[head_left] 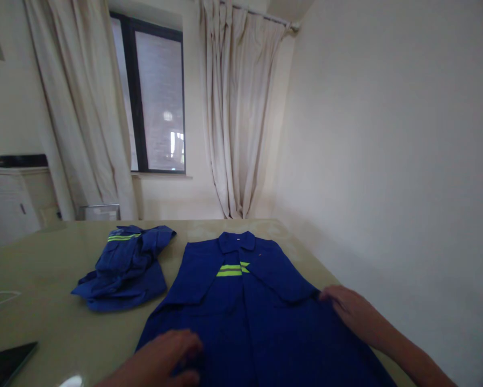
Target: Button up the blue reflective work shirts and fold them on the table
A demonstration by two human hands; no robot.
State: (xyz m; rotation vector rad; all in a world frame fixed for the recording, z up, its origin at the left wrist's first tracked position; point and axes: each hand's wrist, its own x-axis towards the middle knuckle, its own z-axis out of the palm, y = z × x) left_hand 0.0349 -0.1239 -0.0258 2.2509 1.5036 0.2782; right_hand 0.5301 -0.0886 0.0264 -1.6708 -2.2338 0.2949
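Tabletop (40,287), jacket (241,312) beneath left grip (169,350) and right grip (351,310)

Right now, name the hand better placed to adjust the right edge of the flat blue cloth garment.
Right hand, likely: it is right at that edge of the garment; the left hand is near the opposite side.

This is looking like a room in a home; long pale curtains (235,107) are hanging either side of a dark-framed window (160,102); a white cabinet (7,201) is standing far left; a broad tabletop (51,301) is stretching beside the plain right wall (386,134).
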